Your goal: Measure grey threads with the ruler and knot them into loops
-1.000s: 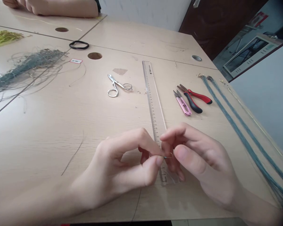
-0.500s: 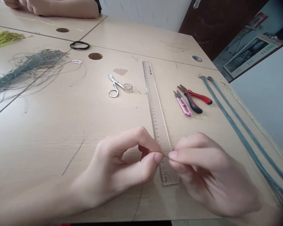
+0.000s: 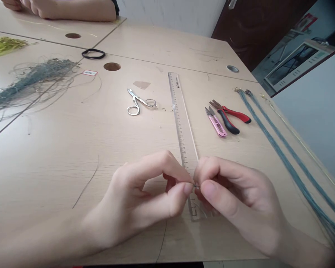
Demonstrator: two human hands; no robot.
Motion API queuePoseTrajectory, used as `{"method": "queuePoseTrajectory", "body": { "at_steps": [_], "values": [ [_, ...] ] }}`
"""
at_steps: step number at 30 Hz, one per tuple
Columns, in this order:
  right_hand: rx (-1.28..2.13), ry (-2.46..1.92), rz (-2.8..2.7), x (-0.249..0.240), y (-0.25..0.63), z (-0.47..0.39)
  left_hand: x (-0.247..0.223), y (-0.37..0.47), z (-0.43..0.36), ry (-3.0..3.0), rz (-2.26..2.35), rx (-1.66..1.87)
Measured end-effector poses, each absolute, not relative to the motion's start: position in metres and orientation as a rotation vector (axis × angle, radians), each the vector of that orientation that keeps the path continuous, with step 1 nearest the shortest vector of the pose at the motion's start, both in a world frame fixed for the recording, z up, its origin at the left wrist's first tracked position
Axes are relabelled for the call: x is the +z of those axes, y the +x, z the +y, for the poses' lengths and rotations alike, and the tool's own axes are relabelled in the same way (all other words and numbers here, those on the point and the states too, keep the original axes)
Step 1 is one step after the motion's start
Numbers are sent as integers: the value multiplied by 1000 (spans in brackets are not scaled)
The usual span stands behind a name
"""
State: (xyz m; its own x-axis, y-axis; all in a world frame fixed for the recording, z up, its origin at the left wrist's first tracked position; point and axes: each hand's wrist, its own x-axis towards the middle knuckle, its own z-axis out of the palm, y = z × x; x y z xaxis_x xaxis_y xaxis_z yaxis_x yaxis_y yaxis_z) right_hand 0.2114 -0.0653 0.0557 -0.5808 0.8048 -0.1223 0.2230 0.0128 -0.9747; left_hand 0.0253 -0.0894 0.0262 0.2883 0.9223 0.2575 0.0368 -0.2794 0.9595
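Observation:
Thumb and forefinger of my left hand (image 3: 147,193) are pinched on a thin dark thread (image 3: 196,186). My right hand (image 3: 240,204) pinches the same thread just to the right, its thumb toward me; the short bit between the fingertips is all that shows clearly of it. Both hands are over the near end of a clear plastic ruler (image 3: 184,123), which lies lengthwise away from me. Below my left hand, a loose thread end (image 3: 162,242) runs to the table's front edge; whether it is the same thread I cannot tell.
Silver scissors (image 3: 136,102) lie left of the ruler. To its right are pink thread snips (image 3: 217,124) and red-and-black pliers (image 3: 229,115), then long blue-green cord bundles (image 3: 281,156). A tangled grey-blue thread heap (image 3: 36,80) lies left. Another person's forearm (image 3: 80,10) rests at the far left.
My right hand has turned over and shifted slightly left, so its thumb now faces me and its knuckles curl behind. My left hand stays pinched in nearly the same place.

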Motion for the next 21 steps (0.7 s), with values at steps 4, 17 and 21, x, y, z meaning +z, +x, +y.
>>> {"method": "queuePoseTrajectory", "body": {
  "at_steps": [4, 17, 21],
  "values": [
    [1580, -1016, -1823, 55, 212, -66, 26, 25, -89, 1583, 890, 1138],
    [1148, -886, -1889, 47, 208, -66, 26, 26, -91, 1601, 913, 1175],
    [1092, -820, -1943, 46, 211, -66, 26, 25, -91, 1601, 887, 1189]
  ]
}}
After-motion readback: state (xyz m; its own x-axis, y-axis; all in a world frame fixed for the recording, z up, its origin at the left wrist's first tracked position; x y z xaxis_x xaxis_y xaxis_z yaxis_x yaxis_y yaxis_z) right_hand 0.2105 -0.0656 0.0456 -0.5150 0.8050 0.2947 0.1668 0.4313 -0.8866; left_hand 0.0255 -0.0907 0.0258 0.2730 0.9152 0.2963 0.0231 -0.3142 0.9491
